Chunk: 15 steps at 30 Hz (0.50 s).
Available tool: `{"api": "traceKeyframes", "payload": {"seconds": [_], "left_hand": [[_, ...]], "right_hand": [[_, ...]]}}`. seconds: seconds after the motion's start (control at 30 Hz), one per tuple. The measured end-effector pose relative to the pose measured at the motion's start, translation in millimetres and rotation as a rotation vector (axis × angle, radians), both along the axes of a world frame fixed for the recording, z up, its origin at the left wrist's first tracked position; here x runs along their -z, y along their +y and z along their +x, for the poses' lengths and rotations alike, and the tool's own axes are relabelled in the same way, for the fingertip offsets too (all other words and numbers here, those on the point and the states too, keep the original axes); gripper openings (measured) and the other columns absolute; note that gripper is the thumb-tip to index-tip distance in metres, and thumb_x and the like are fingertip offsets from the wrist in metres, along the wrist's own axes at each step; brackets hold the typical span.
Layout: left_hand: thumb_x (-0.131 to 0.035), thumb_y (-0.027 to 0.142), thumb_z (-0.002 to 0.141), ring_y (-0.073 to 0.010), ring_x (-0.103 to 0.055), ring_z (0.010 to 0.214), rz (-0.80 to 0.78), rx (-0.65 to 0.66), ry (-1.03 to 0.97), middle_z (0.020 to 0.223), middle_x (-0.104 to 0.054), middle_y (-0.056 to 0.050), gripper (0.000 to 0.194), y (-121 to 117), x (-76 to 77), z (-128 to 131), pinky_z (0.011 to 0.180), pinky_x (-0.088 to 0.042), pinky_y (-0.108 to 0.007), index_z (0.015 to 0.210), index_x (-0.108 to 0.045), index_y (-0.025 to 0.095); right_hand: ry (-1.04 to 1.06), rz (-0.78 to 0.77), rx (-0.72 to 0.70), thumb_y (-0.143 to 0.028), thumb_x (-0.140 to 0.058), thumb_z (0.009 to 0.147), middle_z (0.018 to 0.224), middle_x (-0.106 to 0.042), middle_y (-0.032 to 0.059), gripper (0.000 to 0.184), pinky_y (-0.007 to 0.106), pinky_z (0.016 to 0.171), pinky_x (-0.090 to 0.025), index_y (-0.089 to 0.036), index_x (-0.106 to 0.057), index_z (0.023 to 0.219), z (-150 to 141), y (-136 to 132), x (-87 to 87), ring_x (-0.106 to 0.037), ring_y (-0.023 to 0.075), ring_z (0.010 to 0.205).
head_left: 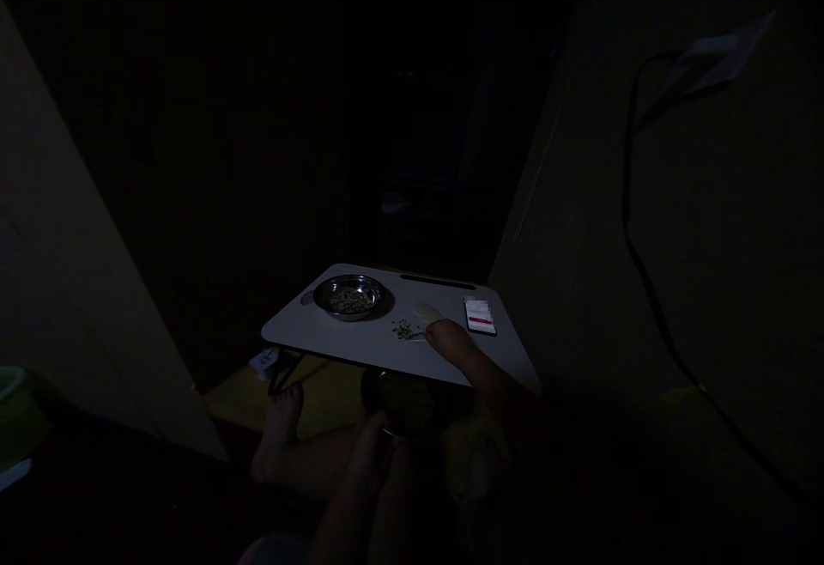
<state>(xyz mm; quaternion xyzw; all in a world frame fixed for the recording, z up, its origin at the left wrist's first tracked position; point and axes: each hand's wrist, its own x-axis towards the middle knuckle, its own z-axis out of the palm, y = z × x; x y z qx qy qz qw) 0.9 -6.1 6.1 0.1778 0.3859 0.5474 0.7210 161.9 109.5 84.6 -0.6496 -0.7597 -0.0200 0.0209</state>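
My right hand [444,337] is closed over the white folding table [302,325]. A thin, pale utensil [417,336] pokes out of its fingers, its kind too dark to tell. Small green pieces [404,330] lie scattered at its tip. Just beyond the hand is a flat, whitish patch [426,312] that I cannot identify. Below the table's near edge, my left hand [370,434] grips the rim of a round metal bowl [364,389] with green contents. Another steel bowl [351,317], holding pale green bits, stands at the table's left.
A lit phone [480,316] lies on the table's right side. Walls rise on both sides, and a black cord [626,179] hangs down the right one. My bare foot [280,428] is near the table leg [275,376]. A green tub [19,419] stands far left.
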Motion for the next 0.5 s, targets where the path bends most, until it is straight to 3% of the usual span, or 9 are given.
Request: {"api": "traceKeyframes", "payload": {"seconds": [0.1,0.2,0.5], "left_hand": [[-0.05,0.015,0.069,-0.0104,-0.052,0.067,-0.019,-0.007,0.011,0.071,-0.055,-0.004,0.016,1.4,0.8,5.7,0.058,-0.044,-0.022,0.084,-0.054,0.012],[-0.048,0.004,0.058,-0.0097,-0.052,0.06,-0.023,-0.017,0.012,0.064,-0.055,-0.001,0.024,5.5,2.4,0.8,0.051,-0.042,-0.019,0.079,-0.053,0.015],[-0.048,0.006,0.057,-0.0068,-0.05,0.056,0.013,-0.012,0.002,0.063,-0.053,0.0,0.013,2.0,3.1,1.6,0.054,-0.043,-0.018,0.068,-0.048,0.014]], "right_hand": [[0.021,-0.004,0.01,-0.031,-0.035,0.081,0.093,-0.062,0.012,0.034,0.024,0.072,-0.037,-0.014,-0.063,0.088,-1.5,2.8,2.0,-0.055,0.0174,0.086],[0.022,-0.002,-0.015,-0.029,-0.034,0.081,0.092,-0.062,0.0119,0.034,0.023,0.072,-0.036,-0.013,-0.063,0.088,-3.3,4.5,3.7,-0.055,0.0165,0.085],[-0.016,0.032,-0.17,-0.026,-0.034,0.081,0.087,-0.063,0.0095,0.032,0.021,0.068,-0.035,-0.013,-0.063,0.084,-3.8,4.7,6.2,-0.056,0.0147,0.081]]}}
